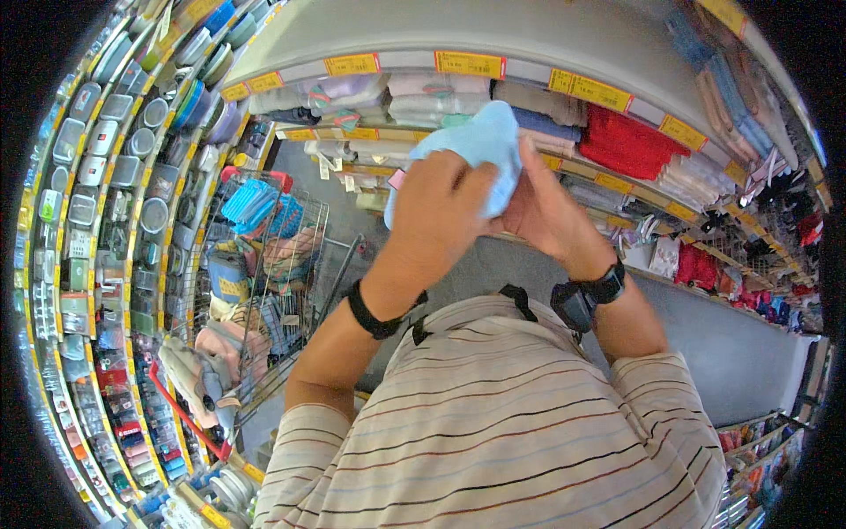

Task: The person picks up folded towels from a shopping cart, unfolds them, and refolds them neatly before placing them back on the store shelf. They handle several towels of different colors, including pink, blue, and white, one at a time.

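Note:
A light blue cloth [499, 135], bunched or folded, is held up between both hands at the upper middle of the head view. My left hand [439, 202] lies over its left part with the fingers curled onto it. My right hand [538, 205] holds the cloth's right edge, thumb raised; its fingers are partly hidden behind the cloth. A small pink tag [396, 178] shows beside my left hand. Folded textiles stand on the shelf just behind the cloth, among them a red stack [624, 142].
A wire shopping cart [317, 218] with a red handle holds blue packs and folded textiles at the left. Shelves of plastic containers [125, 168] curve along the far left. A shelf edge with yellow price tags [470, 64] runs across the top and right.

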Action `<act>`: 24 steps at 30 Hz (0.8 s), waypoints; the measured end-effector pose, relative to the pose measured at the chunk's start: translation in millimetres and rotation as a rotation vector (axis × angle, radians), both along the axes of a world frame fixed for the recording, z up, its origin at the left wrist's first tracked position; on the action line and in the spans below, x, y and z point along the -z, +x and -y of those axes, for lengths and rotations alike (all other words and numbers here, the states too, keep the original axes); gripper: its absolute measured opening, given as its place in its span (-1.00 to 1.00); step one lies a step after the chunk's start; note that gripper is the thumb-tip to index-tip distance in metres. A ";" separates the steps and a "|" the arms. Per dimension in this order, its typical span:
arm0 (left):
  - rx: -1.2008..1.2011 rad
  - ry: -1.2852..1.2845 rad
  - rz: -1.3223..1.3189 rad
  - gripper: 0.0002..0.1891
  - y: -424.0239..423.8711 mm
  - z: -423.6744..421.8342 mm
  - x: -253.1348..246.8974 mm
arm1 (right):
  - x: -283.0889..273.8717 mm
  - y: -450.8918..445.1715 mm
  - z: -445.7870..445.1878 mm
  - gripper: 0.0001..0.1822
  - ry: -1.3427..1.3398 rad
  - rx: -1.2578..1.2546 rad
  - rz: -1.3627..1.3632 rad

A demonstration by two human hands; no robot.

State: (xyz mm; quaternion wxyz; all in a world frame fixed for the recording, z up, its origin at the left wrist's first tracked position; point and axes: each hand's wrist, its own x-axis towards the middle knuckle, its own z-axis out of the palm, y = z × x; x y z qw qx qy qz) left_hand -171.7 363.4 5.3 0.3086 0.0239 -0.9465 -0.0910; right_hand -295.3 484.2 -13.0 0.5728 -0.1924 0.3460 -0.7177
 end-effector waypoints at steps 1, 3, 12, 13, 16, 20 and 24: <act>0.026 -0.040 0.058 -0.53 -2.0 -10.4 5.7 | -0.3 3.2 -0.1 -0.18 -0.022 0.067 0.022; 0.042 -0.062 0.066 -0.52 -6.5 -23.0 20.5 | 38.4 -15.7 -7.7 -0.37 -0.115 0.106 -0.171; -0.050 0.292 -0.147 -0.60 30.2 26.7 5.9 | 16.5 -34.2 -21.6 -0.48 0.076 0.090 0.258; -0.119 0.366 -0.185 -0.62 31.0 37.8 7.6 | 18.7 -36.8 -19.5 -0.48 0.090 0.108 0.196; -0.043 0.836 -0.169 -0.61 33.0 54.9 20.1 | 24.4 -41.9 -16.1 -0.48 0.104 0.129 0.057; -0.026 1.186 -0.119 -0.63 32.3 51.6 10.8 | 23.0 -47.9 -13.3 -0.47 0.079 0.105 0.051; -0.007 1.157 -0.168 -0.68 30.9 45.7 0.3 | 3.5 -32.5 -19.5 -0.47 0.046 0.181 -0.186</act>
